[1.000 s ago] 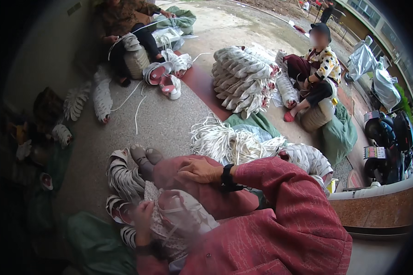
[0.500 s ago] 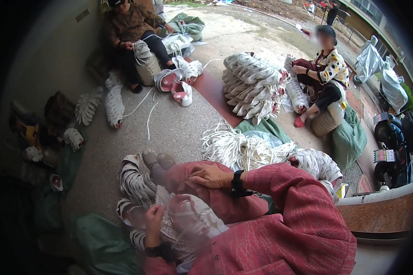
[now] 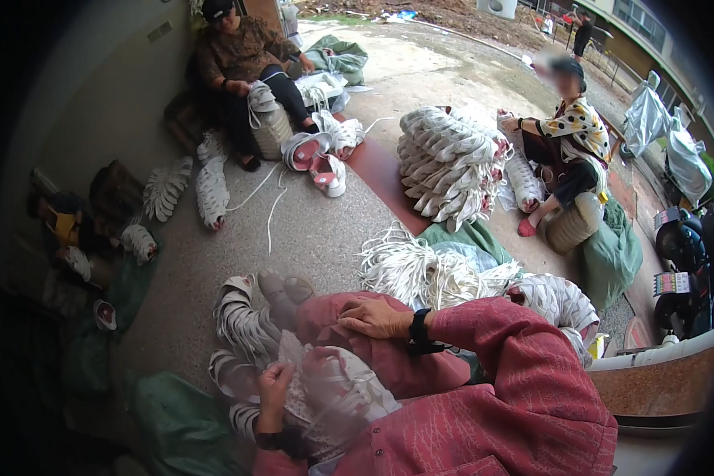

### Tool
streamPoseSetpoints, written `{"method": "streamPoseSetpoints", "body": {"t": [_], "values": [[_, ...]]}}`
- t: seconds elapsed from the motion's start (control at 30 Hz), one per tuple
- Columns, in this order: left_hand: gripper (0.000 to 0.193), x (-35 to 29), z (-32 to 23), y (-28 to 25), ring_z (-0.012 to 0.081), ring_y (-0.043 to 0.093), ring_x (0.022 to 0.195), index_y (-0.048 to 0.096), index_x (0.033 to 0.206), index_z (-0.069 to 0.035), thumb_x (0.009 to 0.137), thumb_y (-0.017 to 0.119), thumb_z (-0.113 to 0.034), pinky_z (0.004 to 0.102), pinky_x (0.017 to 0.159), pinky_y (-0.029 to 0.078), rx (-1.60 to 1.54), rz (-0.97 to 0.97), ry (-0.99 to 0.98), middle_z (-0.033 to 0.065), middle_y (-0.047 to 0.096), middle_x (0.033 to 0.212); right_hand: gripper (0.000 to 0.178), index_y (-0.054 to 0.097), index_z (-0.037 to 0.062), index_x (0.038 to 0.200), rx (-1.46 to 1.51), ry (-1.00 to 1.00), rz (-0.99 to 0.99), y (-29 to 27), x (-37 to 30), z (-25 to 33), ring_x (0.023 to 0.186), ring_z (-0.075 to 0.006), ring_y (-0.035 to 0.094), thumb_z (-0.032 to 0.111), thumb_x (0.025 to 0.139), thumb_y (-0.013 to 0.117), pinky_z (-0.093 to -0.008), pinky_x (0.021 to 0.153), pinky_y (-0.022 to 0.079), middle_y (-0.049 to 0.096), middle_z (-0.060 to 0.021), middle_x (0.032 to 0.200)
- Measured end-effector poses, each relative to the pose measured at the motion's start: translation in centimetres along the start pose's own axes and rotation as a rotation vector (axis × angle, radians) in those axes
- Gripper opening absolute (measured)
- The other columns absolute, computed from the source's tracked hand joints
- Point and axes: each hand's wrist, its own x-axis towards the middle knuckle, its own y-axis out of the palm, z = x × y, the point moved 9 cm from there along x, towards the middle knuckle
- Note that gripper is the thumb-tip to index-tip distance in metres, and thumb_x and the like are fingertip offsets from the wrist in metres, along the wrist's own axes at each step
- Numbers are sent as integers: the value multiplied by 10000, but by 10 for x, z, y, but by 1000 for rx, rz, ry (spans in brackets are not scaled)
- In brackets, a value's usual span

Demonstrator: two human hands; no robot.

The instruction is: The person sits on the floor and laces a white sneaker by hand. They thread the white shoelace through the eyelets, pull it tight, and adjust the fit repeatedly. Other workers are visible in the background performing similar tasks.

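Observation:
My right hand (image 3: 373, 317) rests on my red-trousered knee, its fingers stretched out and nothing in them. Over my lap, my left hand (image 3: 274, 379) has its fingers curled together; whether something thin is between them is too small to make out. Beside it lies a white shoe upper (image 3: 345, 385) with pink lining and loose laces, on a pale patterned cloth (image 3: 293, 353). Against my legs on the left leans a curved stack of nested white shoe uppers (image 3: 242, 321). Haze blurs the lap partly.
Loose white laces (image 3: 408, 266) lie heaped ahead, beside a tall pile of shoe uppers (image 3: 448, 166). Two co-workers sit at the back left (image 3: 250, 71) and right (image 3: 571, 135); a third (image 3: 67, 226) is at far left. Green sacks (image 3: 174, 420) lie about. Scooters (image 3: 678, 270) stand at right.
The scene has shifted slightly down and right in the picture. My hands keep their places on knee and lap. The right co-worker's arms now reach forward; the back-left co-worker's hands have moved apart.

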Motion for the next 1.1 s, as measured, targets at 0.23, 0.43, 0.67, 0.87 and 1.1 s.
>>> {"method": "streamPoseSetpoints", "body": {"t": [0.23,0.43,0.67,0.87,1.1], "values": [[151,3,2,-1,30,519,763,703,934,1,933,690,-150,202,693,414,39,5,14,-56,623,841,419,715,117,1103,-40,23,49,4,0,-6,1101,-287,594,423,1041,435,-424,928,465,619,-98,1167],[165,5,6,-4,38,554,769,711,961,5,937,682,-156,204,708,437,35,27,37,-36,657,857,368,707,74,1078,-17,-55,-13,-2,-3,11,1120,-293,561,322,1036,439,-417,988,441,660,-103,1081],[140,5,8,-3,33,547,725,713,945,-16,910,721,-151,192,654,421,2,6,-8,-40,652,825,279,692,58,1070,-86,-293,-146,-15,-9,31,1032,-314,605,237,984,495,-434,980,444,679,-118,980],[170,10,13,-8,66,605,807,714,966,6,950,664,-157,216,758,464,89,16,-6,12,707,904,378,689,96,1116,-24,-99,-15,-12,-8,16,1127,-331,573,358,1008,439,-463,960,430,617,-151,1197],[181,2,-1,2,74,613,816,711,986,12,947,673,-160,217,769,466,41,22,-13,21,710,911,347,680,65,1053,-5,-147,2,-9,-7,14,1079,-354,570,310,1003,439,-458,992,427,631,-174,1127]]}}
